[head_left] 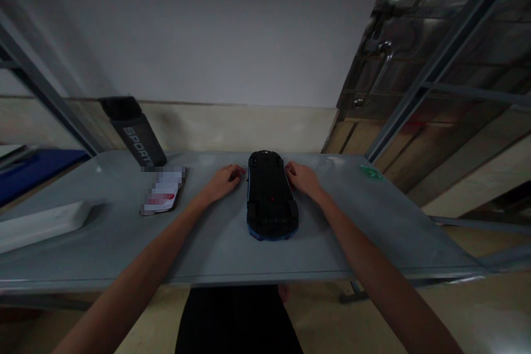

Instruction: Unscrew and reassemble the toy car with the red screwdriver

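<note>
Black trousers point(238, 321) occupy the bottom centre of the frame, nearest the camera. At mid-frame, we have the dark toy car point(269, 193) on the grey table point(207, 260), long axis running near to far, narrower end toward the top. Our hands are apart: left hand point(226, 181) half open, loosely curled, just beside the left edge; right hand point(302, 177) bent against the right edge. We cannot tell whether it grips.

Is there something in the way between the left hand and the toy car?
Nothing visible blocks it. The left hand is close beside the toy car, with just a sliver of table showing between. The phone and bottle are off on the hand's other side.
</note>
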`<state>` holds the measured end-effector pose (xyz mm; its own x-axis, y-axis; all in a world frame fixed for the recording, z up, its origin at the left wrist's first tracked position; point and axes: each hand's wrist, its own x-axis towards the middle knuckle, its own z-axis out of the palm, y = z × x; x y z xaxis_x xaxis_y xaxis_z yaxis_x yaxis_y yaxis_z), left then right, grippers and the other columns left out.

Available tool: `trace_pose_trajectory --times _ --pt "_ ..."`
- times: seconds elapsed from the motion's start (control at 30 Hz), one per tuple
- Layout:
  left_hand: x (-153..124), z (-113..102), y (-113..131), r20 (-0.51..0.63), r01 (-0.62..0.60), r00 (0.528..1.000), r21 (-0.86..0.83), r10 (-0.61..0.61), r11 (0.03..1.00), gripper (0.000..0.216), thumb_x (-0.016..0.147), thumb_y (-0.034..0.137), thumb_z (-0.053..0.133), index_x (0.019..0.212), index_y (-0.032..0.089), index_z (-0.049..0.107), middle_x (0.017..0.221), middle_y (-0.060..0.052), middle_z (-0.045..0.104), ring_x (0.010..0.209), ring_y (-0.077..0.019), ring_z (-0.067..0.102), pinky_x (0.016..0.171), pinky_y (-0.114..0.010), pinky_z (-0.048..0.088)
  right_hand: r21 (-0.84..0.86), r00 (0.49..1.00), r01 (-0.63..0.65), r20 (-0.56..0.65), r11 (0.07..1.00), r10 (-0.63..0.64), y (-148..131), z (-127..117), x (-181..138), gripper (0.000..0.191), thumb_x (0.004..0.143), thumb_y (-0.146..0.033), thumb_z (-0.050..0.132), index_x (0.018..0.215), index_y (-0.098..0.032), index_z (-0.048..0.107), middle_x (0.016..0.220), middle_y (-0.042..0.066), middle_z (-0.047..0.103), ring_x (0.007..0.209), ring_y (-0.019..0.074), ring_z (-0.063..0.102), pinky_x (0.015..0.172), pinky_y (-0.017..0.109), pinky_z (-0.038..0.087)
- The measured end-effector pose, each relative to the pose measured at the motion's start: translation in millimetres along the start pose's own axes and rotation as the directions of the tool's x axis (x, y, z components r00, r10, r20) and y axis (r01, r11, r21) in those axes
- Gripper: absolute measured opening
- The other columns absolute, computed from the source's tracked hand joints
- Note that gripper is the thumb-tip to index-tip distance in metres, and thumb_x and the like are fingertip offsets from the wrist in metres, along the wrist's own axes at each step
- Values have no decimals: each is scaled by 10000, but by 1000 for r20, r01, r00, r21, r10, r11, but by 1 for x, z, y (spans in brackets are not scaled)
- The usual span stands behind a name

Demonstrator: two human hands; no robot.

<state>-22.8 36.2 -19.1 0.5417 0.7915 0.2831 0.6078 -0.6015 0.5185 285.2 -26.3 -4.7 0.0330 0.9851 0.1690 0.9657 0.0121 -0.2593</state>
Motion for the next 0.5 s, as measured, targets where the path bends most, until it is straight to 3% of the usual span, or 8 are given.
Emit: trace_pose_trajectory --times 0.5 --pt "-1 0 2 -9 8 1000 0 -8 1000 313 918 189 556 1164 198 749 1048 -84 778 929 -236 717 921 -383 589 -12 1000 4 -2 1000 -4 1 2 1 307 1124 -327 461 1236 -228 729 1115 106 829 1007 255 756 807 312 494"
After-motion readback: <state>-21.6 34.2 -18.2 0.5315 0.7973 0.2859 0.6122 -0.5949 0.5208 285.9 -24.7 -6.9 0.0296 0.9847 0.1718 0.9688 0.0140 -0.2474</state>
